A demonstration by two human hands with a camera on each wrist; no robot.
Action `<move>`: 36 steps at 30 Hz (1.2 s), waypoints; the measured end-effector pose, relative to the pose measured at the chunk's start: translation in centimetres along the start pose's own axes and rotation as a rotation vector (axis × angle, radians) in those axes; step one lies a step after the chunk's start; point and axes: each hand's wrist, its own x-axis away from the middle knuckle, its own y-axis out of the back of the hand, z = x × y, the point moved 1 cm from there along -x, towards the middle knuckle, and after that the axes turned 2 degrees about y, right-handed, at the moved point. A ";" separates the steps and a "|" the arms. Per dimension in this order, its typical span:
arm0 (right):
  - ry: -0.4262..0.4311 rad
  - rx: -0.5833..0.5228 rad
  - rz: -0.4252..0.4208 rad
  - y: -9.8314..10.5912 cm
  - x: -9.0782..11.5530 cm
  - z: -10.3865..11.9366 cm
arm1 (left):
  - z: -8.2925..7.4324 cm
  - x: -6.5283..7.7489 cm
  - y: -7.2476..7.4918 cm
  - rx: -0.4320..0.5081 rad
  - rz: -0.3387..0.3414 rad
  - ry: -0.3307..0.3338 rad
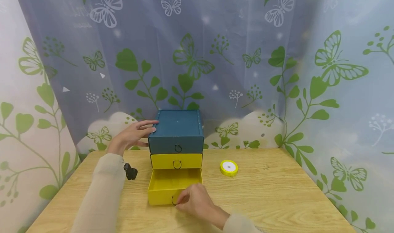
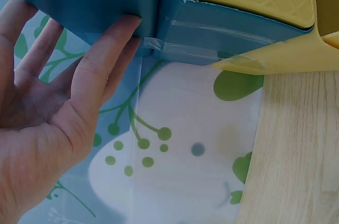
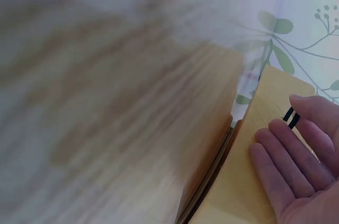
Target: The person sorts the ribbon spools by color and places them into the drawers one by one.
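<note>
A small drawer cabinet [image 1: 178,123] with a blue top stands toward the back of the table. Its bottom yellow drawer [image 1: 160,197] is pulled out, and bare yellow floor shows inside. My right hand [image 1: 197,201] is at that drawer's front, pinching its black ring pull [image 3: 291,117] between thumb and index finger. The middle yellow drawer [image 1: 161,161] and the blue top drawer [image 1: 163,145] are closed. At the cabinet's upper left side, my left hand [image 1: 130,134] touches the blue casing [image 2: 95,15] with spread, extended fingers.
On the wooden table [image 1: 277,192], a yellow roll of ribbon or tape [image 1: 229,168] with a white centre lies right of the cabinet. A small black object [image 1: 130,172] lies beside my left sleeve. A patterned curtain [image 1: 234,72] hangs close behind the cabinet.
</note>
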 end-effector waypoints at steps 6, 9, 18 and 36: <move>0.044 0.019 -0.003 -0.2 0.7 0.4 | 0.1 0.0 0.0 -0.006 0.001 0.000; 0.046 0.026 0.000 -0.3 1.0 0.6 | 0.1 0.0 0.0 -0.005 0.000 0.001; 0.048 0.010 0.015 -0.2 1.9 1.2 | 0.3 0.1 0.0 -0.001 0.004 0.001; 0.020 0.011 0.129 -0.6 3.3 2.4 | 0.1 0.0 0.0 -0.004 0.004 0.000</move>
